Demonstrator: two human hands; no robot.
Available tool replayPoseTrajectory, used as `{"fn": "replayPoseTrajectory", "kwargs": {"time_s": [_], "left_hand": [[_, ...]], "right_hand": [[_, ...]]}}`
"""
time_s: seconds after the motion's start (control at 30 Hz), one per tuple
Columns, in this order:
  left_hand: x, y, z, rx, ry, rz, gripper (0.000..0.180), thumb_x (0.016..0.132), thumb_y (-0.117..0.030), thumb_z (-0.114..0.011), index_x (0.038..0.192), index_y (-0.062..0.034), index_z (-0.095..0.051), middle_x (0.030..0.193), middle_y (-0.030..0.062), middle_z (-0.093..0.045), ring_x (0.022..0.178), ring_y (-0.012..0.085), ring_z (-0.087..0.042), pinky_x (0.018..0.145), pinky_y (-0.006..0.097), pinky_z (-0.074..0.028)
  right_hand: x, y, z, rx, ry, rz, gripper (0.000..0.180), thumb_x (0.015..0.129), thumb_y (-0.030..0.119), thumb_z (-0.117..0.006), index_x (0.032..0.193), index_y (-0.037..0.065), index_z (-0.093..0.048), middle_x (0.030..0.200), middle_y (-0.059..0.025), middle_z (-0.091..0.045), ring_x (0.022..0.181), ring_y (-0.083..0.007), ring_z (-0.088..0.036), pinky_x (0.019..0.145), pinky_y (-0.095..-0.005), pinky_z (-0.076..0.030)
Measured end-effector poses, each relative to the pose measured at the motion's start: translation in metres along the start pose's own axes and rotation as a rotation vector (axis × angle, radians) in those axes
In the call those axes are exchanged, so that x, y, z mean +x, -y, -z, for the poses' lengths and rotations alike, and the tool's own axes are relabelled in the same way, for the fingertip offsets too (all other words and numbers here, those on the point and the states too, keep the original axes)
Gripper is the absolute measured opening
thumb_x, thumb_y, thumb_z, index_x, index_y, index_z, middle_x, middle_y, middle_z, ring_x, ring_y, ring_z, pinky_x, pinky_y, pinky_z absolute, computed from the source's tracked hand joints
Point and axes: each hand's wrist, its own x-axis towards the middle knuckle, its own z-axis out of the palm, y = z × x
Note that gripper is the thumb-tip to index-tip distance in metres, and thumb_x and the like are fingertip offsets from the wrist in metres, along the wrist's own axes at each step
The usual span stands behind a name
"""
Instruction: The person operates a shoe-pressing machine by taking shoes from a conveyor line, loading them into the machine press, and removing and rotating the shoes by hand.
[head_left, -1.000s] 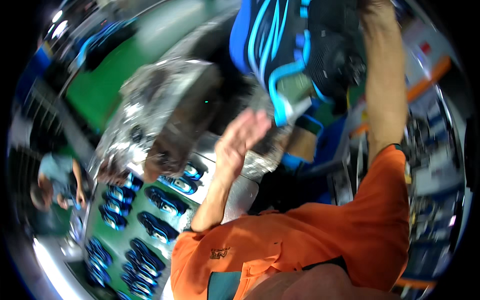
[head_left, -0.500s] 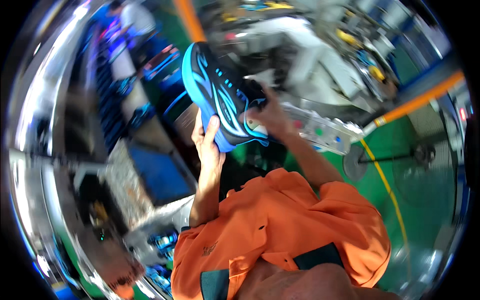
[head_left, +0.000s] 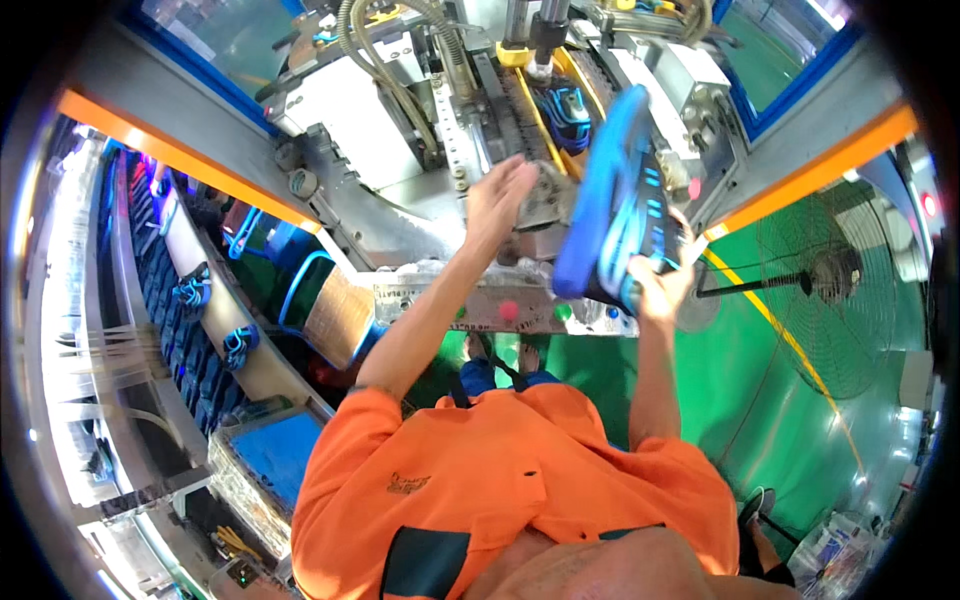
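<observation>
- A blue shoe (head_left: 612, 205) with lighter blue stripes is held up in the right hand (head_left: 660, 283), gripped at its lower end, with the fingers closed around it.
- The shoe is tilted, its upper end leaning up and to the right toward the machine, its lower end resting in the right palm.
- The left hand (head_left: 497, 197) is raised just to the left of the shoe, fingers spread and loosely open, with nothing held in it.
- The left hand is placed against or just in front of a round grey metal part (head_left: 548, 200) of the machine; whether it is touched cannot be told.
- The shoe is seen between the two hands and slightly above the right one, near the left hand but apart from it.
- A grey metal machine (head_left: 400, 120) with hoses and yellow rails is seen ahead of the hands, framed by orange bars.
- A second blue shoe (head_left: 565, 110) is seated on the machine, above the left hand and just left of the held shoe's upper end.
- An orange shirt (head_left: 520, 470) is worn by the person, filling the lower middle of the view.
- A rack (head_left: 190, 300) with more blue shoes is seen at the left, well apart from the hands.
- A green floor (head_left: 800, 420) and a wire-caged fan (head_left: 835, 275) are seen at the right.
</observation>
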Motion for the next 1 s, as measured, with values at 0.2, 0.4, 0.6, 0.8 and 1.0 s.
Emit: {"fn": "replayPoseTrajectory", "kwargs": {"time_s": [0.2, 0.4, 0.6, 0.8, 1.0], "left_hand": [[0.179, 0.068, -0.022, 0.736, -0.257, 0.040, 0.053, 0.069, -0.039, -0.074, 0.099, 0.0009, -0.058, 0.097, 0.0227, -0.065, 0.094, 0.0387, -0.062, 0.081, 0.045, -0.049], [0.217, 0.078, 0.020, 0.804, -0.346, 0.050, 0.038, 0.064, -0.023, -0.073, 0.090, 0.0009, -0.060, 0.086, 0.0214, -0.067, 0.082, 0.0364, -0.066, 0.074, 0.042, -0.053], [0.124, 0.040, 0.117, -0.396, -0.239, 0.292, 0.020, 0.066, -0.004, -0.074, 0.078, 0.0051, -0.062, 0.075, 0.0037, -0.062, 0.063, 0.0124, -0.058, 0.057, 0.026, -0.044], [-0.047, -0.035, 0.225, -0.129, -0.214, 0.257, 0.049, 0.074, -0.012, -0.062, 0.117, 0.0086, -0.056, 0.105, 0.0099, -0.062, 0.096, 0.0167, -0.058, 0.086, 0.029, -0.043], [-0.203, -0.068, 0.284, -0.022, -0.709, -0.061, 0.037, 0.072, -0.009, -0.066, 0.106, 0.0051, -0.063, 0.092, 0.0063, -0.064, 0.080, 0.0126, -0.060, 0.077, 0.026, -0.047]], "right_hand": [[0.000, 0.009, 0.036, -0.387, -0.267, 0.043, 0.070, 0.067, 0.016, -0.079, 0.127, -0.002, -0.048, 0.118, -0.0107, -0.054, 0.106, -0.0219, -0.053, 0.096, -0.0341, -0.040], [0.031, 0.019, 0.013, -0.556, -0.339, -0.024, 0.063, 0.071, 0.012, -0.077, 0.126, -0.002, -0.049, 0.117, -0.0114, -0.056, 0.106, -0.0198, -0.052, 0.099, -0.0334, -0.036], [0.202, -0.025, -0.068, -0.871, -0.042, -0.116, 0.043, 0.069, 0.020, -0.077, 0.105, 0.002, -0.063, 0.078, -0.0046, -0.067, 0.071, -0.0105, -0.060, 0.065, -0.0225, -0.047], [0.269, -0.145, -0.222, -1.232, 0.494, -0.396, 0.063, 0.060, 0.041, -0.078, 0.100, -0.005, -0.064, 0.106, -0.0226, -0.064, 0.103, -0.0308, -0.061, 0.088, -0.0338, -0.048], [0.186, -0.220, -0.279, -1.405, 0.424, -0.196, 0.069, 0.071, 0.032, -0.075, 0.116, -0.005, -0.037, 0.096, -0.0243, -0.065, 0.093, -0.0359, -0.065, 0.081, -0.0415, -0.051]]}}
